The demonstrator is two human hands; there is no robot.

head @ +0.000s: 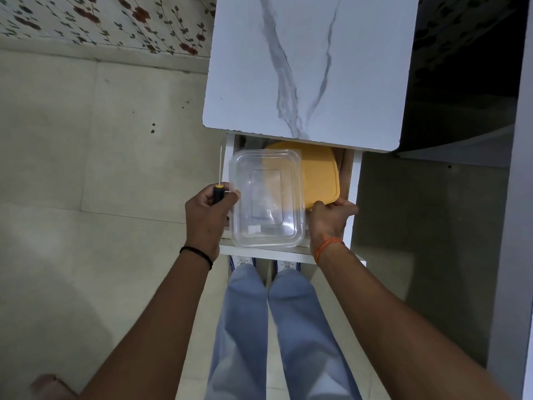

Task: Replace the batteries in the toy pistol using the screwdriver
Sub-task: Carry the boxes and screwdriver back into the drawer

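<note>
Left hand point(209, 210): fingers curled round the black handle of the screwdriver point(218, 183), shaft pointing up and away beside the drawer; thumb and forefinger also touch the left edge of the clear box point(268, 197).
Right hand point(328, 216): fingers curled over the near right corner of the yellow lid point(320, 174), gripping it at the edge.
Clear box: empty as far as can be seen, lying in the open drawer point(354, 180) under the marble-patterned table point(302, 67), partly over the yellow lid.
Yellow lid: lies beneath and to the right of the clear box, its far end hidden under the tabletop.
Toy pistol: not in view. Batteries: not in view.
Step in hand, by judgement: gathering, early in the task; the tool is fetched, the toy and cells are not yet out.
Next move, by judgement: shift or lift the box and lid to reach whatever lies below or behind, with the left hand hampered by the tool it carries; setting the tool on the tabletop first would free it.
</note>
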